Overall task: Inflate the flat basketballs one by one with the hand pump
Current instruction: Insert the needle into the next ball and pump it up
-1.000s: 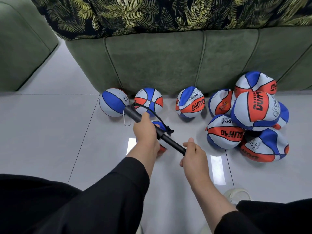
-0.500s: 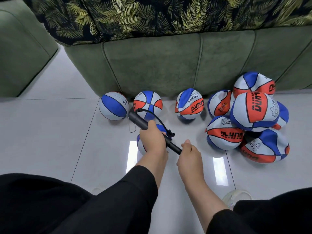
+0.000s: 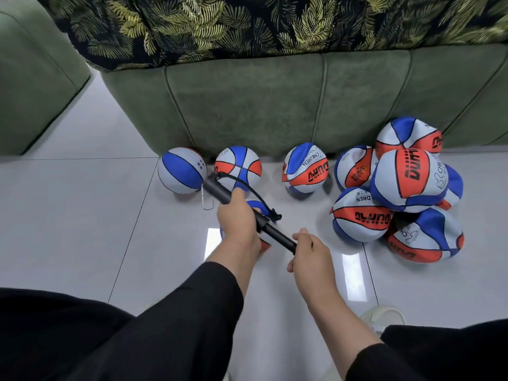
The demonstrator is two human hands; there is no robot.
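Note:
My left hand (image 3: pixel 237 225) grips the barrel of a black hand pump (image 3: pixel 220 191) that slants across the floor. The pump's handle end is held in my right hand (image 3: pixel 309 253). A thin black hose (image 3: pixel 254 191) loops from the pump's far end down to a small blue, white and orange ball (image 3: pixel 257 207), mostly hidden under my left hand. Three round balls (image 3: pixel 181 174) (image 3: pixel 238 167) (image 3: pixel 305 167) line the sofa base. A pile of crumpled flat balls (image 3: pixel 406 182) lies at the right.
A green sofa (image 3: pixel 275 105) with a leaf-print cover runs along the back, and a second green seat (image 3: pixel 33 78) stands at the left. The floor is glossy white tile. My dark-clothed knees fill the bottom, with a pale shoe (image 3: pixel 383 316) at the lower right.
My right hand pushed the handle toward the barrel half a second ago, then pulled it back out a little. The left hand and the ball under it stayed put.

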